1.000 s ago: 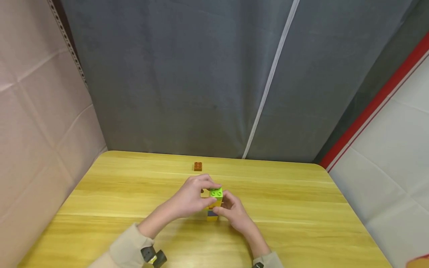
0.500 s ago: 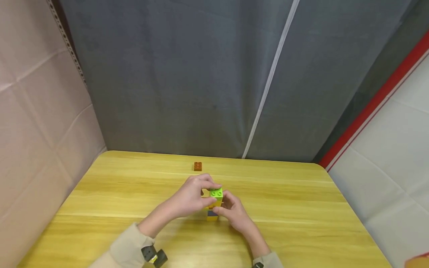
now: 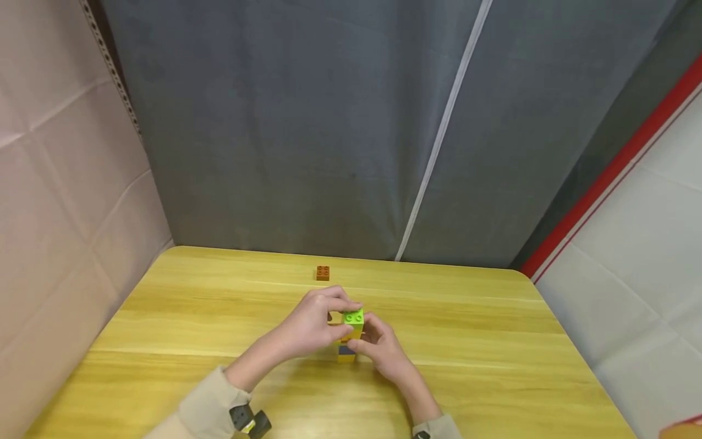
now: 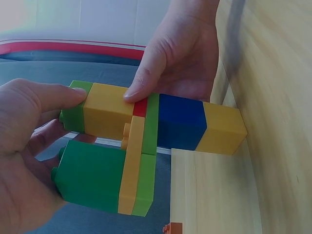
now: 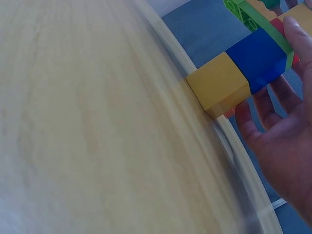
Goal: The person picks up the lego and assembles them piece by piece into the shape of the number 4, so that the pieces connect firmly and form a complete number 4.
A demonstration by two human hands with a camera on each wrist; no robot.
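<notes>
A tower of toy building blocks stands upright on the table, on a yellow block (image 4: 225,127). Above that come a blue block (image 4: 181,119), a long light green plate (image 4: 150,126), a thin red piece (image 4: 140,107), another yellow block (image 4: 108,108) and a lime green block (image 3: 353,317) on top. To one side of the tower, a dark green block (image 4: 90,173) sits on an orange plate (image 4: 130,170) over the light green plate. My left hand (image 3: 314,321) pinches the lime green block. My right hand (image 3: 386,352) grips the tower's middle, thumb by the red piece.
A loose brown-orange block (image 3: 322,273) lies farther back on the wooden table (image 3: 466,317). Behind the table hangs a grey curtain (image 3: 301,134). Pale panels (image 3: 652,292) stand at both sides.
</notes>
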